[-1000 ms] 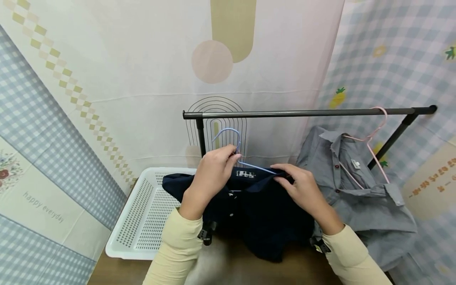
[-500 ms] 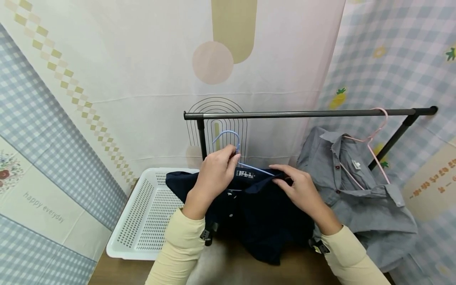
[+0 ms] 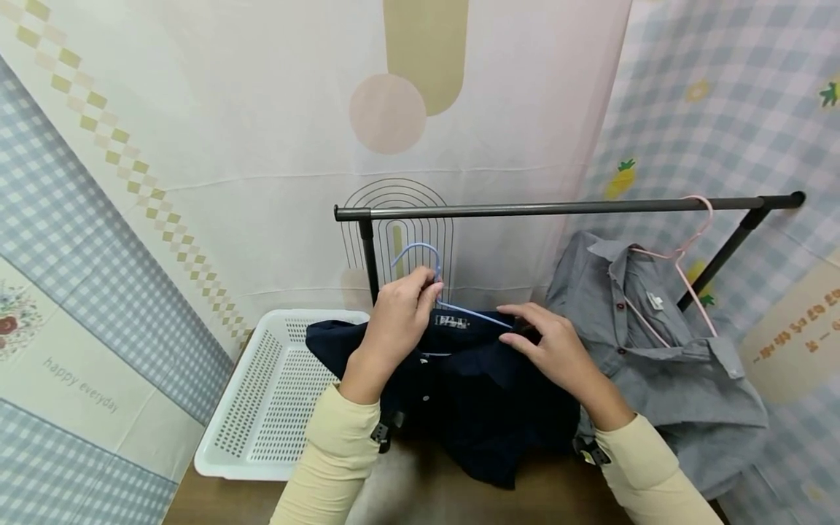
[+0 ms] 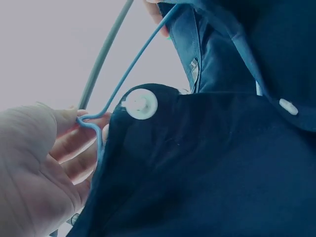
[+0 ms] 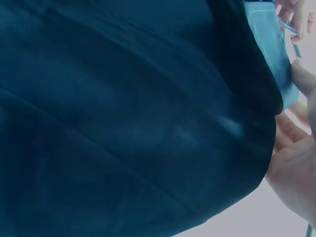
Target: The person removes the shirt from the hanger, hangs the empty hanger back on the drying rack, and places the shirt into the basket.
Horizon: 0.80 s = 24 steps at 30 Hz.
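Observation:
A blue hanger is set inside the neck of a dark navy buttoned shirt. Just below its hook, my left hand pinches the hanger's neck between thumb and fingers. In the left wrist view the twisted wire neck of the hanger lies at the thumb tip, beside the shirt front with its pale buttons. My right hand pinches the collar on the right, where the hanger's arm goes under the cloth. The right wrist view is mostly shirt fabric, with the right thumb against the collar.
A black rail runs across behind the shirt. A grey shirt hangs at its right on a pink hanger. At left, a white perforated basket stands on the brown table.
The right hand's fingers have shifted slightly at the collar, and the cloth there is now folded lower, baring more of the hanger's arm. The left hand keeps its pinch, dipping a little.

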Each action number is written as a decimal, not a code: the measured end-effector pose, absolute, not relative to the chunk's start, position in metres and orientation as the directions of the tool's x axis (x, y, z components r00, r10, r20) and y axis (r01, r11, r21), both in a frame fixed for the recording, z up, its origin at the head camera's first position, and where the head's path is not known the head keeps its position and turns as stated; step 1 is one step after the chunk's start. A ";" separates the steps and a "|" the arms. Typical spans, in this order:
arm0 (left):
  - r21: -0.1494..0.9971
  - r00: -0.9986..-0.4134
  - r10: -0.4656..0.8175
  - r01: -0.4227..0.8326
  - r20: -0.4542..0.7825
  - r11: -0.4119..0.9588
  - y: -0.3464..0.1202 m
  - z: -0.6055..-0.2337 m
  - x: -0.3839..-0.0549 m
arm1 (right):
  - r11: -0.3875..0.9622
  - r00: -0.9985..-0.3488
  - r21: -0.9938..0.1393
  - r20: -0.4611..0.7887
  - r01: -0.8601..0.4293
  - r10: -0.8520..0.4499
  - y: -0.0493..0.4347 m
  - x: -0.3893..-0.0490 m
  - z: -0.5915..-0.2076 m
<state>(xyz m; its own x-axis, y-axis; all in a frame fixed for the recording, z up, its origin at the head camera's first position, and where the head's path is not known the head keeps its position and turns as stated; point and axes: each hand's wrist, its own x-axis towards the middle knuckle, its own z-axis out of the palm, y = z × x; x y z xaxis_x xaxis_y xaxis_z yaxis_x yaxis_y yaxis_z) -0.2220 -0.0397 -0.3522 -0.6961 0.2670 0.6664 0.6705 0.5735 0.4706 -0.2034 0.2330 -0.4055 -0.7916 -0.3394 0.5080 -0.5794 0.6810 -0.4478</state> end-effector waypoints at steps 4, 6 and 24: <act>0.471 -0.691 0.261 0.674 0.674 0.570 -0.039 -0.354 -0.222 | 0.661 -0.773 -0.436 0.512 -0.610 -0.375 0.236 -0.203 -0.407; 0.473 -0.690 0.260 0.677 0.676 0.564 -0.040 -0.355 -0.221 | 0.655 -0.761 -0.424 0.519 -0.625 -0.390 0.238 -0.204 -0.408; 0.487 -0.652 0.242 0.720 0.718 0.495 -0.042 -0.361 -0.220 | 0.621 -0.717 -0.408 0.574 -0.669 -0.395 0.250 -0.204 -0.415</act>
